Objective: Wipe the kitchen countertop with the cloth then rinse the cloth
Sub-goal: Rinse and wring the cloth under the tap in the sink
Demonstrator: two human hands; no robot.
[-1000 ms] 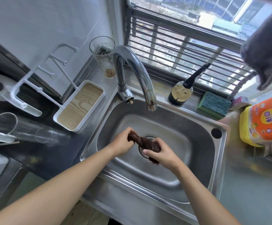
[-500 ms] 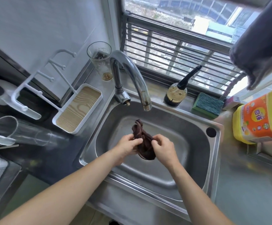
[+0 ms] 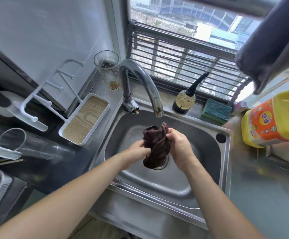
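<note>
**Twisted cloth comes loose over the drain**

A second ago the cloth was a tight rope wrung between both fists; now it hangs bunched and slack above the sink drain. The left hand pinches its edge, the right hand grips the upper fold. No water runs from the faucet, so the rinsing looks nearly finished.

Place: a home kitchen, at the sink corner.
Sink: a steel basin set into a steel counter, with a curved tap at the far edge.
Washing things: a green sponge and a yellow detergent jug on the far right.
Left side: a white drying rack, a glass.
Far wall: a barred window facing buildings.
</note>
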